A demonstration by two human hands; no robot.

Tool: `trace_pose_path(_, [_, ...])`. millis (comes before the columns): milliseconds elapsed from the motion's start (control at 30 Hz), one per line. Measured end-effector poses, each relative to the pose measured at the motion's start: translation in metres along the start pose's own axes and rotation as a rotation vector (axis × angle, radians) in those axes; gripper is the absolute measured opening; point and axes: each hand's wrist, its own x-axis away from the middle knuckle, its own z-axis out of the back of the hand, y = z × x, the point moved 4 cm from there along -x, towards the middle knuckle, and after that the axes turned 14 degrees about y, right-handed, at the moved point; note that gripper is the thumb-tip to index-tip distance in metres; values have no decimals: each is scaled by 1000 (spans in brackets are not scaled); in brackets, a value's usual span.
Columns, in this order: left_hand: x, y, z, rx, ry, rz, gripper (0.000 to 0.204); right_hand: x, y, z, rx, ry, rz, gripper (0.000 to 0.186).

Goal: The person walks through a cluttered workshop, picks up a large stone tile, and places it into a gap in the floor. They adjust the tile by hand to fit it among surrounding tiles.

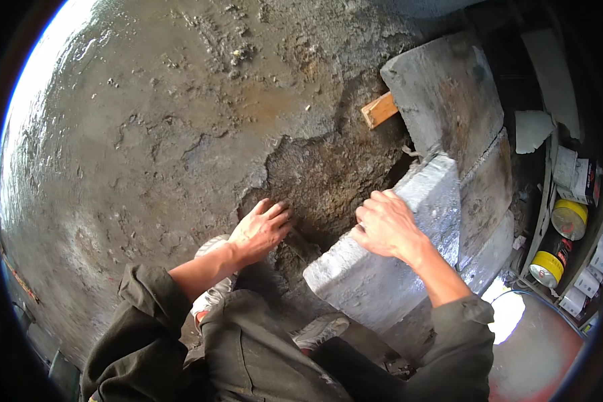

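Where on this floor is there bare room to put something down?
The wide concrete floor left of the broken patch is open. It is crowded on the right: grey slabs, a wood piece, and shelves with cans. Both hands, left and right, occupy the hole's edge.

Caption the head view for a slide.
Left hand flat on broken floor patch; right hand grips grey slab.

Right hand (387, 226) grips a grey slab (388, 254) (left hand (261, 228) on broken floor (321, 177)).
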Motion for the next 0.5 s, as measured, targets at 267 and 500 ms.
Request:
trace_pose_path(267, [-6, 21, -18, -12, -36, -227, 43, 63, -25, 103, -51, 198, -15, 19])
trace_pose_path(500, [-5, 16, -4, 158, -202, -71, 39, 99, -31, 141, -58, 198, -73, 14])
